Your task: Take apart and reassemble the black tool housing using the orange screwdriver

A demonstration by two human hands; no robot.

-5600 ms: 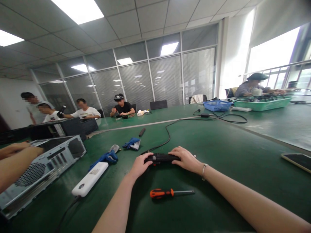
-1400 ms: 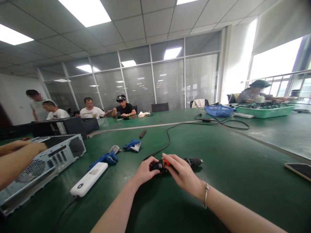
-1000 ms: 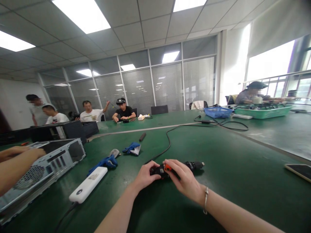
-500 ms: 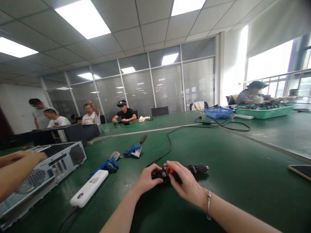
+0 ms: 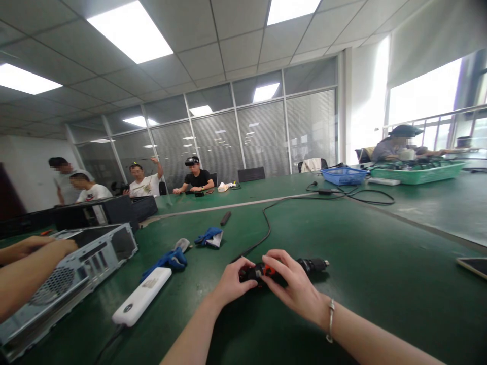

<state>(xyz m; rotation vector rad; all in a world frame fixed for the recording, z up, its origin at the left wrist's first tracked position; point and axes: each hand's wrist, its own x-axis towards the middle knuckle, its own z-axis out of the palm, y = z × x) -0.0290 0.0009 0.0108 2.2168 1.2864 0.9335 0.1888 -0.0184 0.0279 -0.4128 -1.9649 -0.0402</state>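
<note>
A black electric screwdriver (image 5: 312, 265) with a cord at its rear lies across the green table (image 5: 353, 314), its metal tip pointing right. My left hand (image 5: 234, 281) is closed round its rear end, thumb on the near side and fingers on the far side. My right hand (image 5: 292, 281) is curled over the middle of the body, thumb and fingertips on an orange part (image 5: 268, 270). The fingers hide much of the body, and I cannot make out whether the orange part is loose or fixed.
A white power strip (image 5: 143, 296) and blue gloves (image 5: 209, 236) lie to the left. Another person's arms (image 5: 34, 268) reach into an open metal computer case (image 5: 76, 276). A black cable (image 5: 269, 223) runs back to a blue basket (image 5: 344, 176). A phone (image 5: 474, 264) lies far right.
My right fingers have shifted slightly and sit lower over the orange part, which shows closer to the screwdriver's body. My left hand keeps its hold. The view has moved a little.
</note>
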